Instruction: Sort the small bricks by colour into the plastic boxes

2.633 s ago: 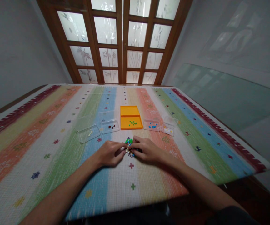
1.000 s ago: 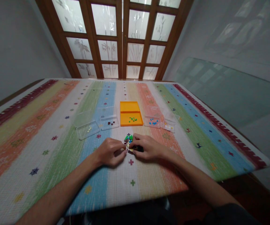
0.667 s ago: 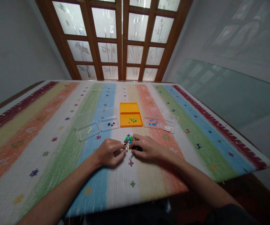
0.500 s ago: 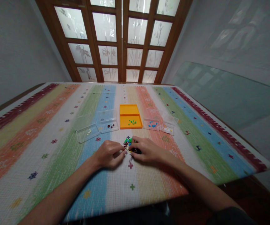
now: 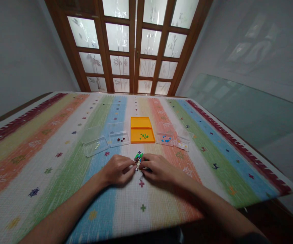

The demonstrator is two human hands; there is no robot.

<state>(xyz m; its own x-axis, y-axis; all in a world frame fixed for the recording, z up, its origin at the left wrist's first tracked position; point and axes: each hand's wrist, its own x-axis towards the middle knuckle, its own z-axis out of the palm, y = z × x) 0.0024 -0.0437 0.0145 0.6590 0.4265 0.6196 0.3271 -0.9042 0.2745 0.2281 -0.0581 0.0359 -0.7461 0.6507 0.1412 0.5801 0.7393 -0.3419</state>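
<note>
Cloth bears green pieces in an orange box; left hand and right hand pinch bricks.

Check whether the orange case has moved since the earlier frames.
No. The orange case sits on the same stripes of the tablecloth as before; the whole view shifted slightly.

Ahead of me: wooden doors, frosted panes with plant motifs. To my right: greenish reflective panel before pale wall. Beneath: striped cloth.
</note>
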